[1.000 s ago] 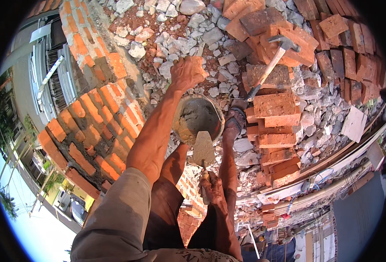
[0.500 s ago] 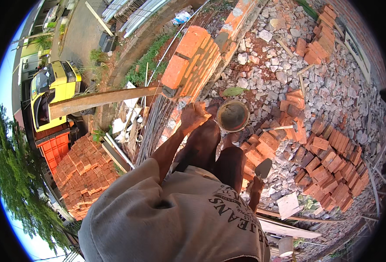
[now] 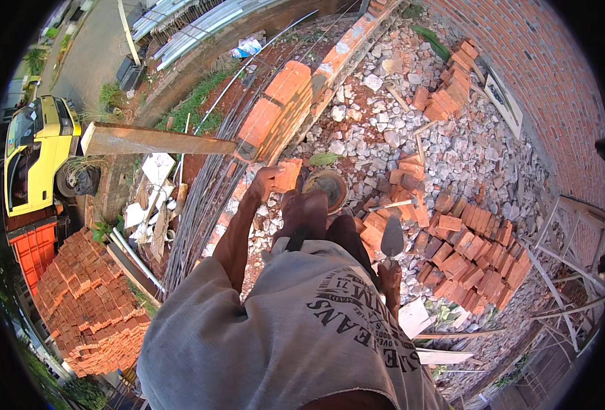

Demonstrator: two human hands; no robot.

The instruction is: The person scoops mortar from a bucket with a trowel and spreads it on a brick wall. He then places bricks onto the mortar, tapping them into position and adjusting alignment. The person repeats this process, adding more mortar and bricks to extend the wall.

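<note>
My left hand [image 3: 265,179] grips an orange brick [image 3: 287,174] just below the end of a short brick wall [image 3: 278,96] with mortared courses. My right hand [image 3: 389,272] holds a trowel by its handle, its pointed metal blade [image 3: 393,236] raised to the right of my leg. A round mortar bucket [image 3: 335,190] sits on the rubble beyond my knee, partly hidden by it. A hammer [image 3: 395,203] lies across loose bricks right of the bucket.
Brick piles [image 3: 477,253] lie among broken stone. A wooden plank [image 3: 159,140] reaches left from the wall. Thin rods [image 3: 193,225], a yellow truck [image 3: 32,157] and a large brick stack [image 3: 87,307] are at left, a brick wall [image 3: 521,82] at upper right.
My view has pulled back from a close look at the bucket to the wider site. The trowel has moved from over the bucket out to the right. The brick stays in my left hand.
</note>
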